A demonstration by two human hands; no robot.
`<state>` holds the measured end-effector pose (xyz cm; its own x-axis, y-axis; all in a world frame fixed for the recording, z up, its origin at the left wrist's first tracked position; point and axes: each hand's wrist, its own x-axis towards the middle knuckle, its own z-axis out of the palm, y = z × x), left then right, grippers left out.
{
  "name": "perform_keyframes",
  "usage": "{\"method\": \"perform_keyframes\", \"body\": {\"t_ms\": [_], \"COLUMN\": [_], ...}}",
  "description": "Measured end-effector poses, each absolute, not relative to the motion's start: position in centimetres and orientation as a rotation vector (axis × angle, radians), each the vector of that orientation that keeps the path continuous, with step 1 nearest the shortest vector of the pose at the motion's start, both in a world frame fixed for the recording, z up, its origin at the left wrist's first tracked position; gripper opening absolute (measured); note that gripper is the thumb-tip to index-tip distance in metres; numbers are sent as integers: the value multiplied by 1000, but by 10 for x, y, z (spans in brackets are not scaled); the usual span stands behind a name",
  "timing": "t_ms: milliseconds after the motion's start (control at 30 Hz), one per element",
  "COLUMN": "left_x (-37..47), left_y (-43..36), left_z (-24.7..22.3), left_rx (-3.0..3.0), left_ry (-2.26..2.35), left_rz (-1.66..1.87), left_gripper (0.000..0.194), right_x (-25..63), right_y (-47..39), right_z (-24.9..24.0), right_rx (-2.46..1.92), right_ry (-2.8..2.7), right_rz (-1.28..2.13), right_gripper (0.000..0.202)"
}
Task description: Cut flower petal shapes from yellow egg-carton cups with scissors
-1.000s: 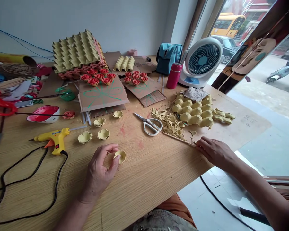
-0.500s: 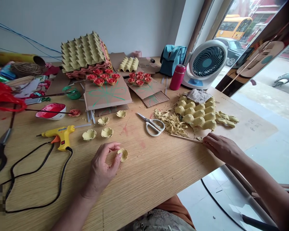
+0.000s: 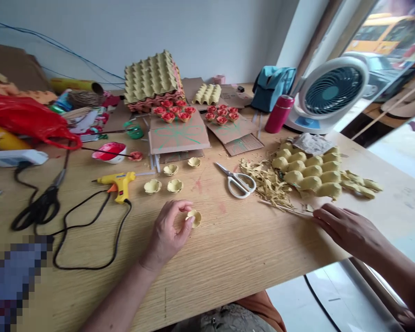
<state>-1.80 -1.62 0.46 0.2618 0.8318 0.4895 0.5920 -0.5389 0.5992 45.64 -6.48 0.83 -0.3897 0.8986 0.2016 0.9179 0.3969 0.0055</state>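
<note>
My left hand (image 3: 173, 230) pinches a small pale-yellow flower cup (image 3: 194, 218), cut from egg carton, between thumb and fingers just above the wooden table. Off to the right, my right hand (image 3: 346, 227) rests low on the table with its fingers closed over the end of a thin wooden stick (image 3: 290, 210). Several similar yellow flower cups (image 3: 175, 186) stand beyond my left hand. White-handled scissors (image 3: 240, 184) lie between the hands, beside a heap of yellow carton scraps (image 3: 268, 182). A yellow egg tray (image 3: 307, 170) sits upside down behind my right hand.
A yellow glue gun (image 3: 119, 182) and its black cord lie at left, near black scissors (image 3: 41, 207) and a bowl of red paint (image 3: 109, 152). Red flowers (image 3: 174, 110) stand on cardboard, before stacked egg trays (image 3: 152, 78). A pink bottle (image 3: 279, 114) and a fan (image 3: 328, 92) stand at back right.
The view has turned left, so the scene sits farther right and more of the table's left side shows. Both hands keep nearly the same place and hold.
</note>
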Motion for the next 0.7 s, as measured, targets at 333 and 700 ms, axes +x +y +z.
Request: {"method": "perform_keyframes", "body": {"t_ms": [333,700], "left_x": [-17,-13], "left_y": [-20,-20], "left_z": [1,-1], "left_rx": [2408,2418], "left_ry": [1346,1383], "left_rz": [782,836], "left_gripper": [68,53], "right_x": [425,342], "right_y": [-78,-25], "right_z": [8,8], "right_rx": [-1439,-1835], "right_ry": [-2496,-2105], "right_rz": [-246,-126], "right_gripper": [32,21]}}
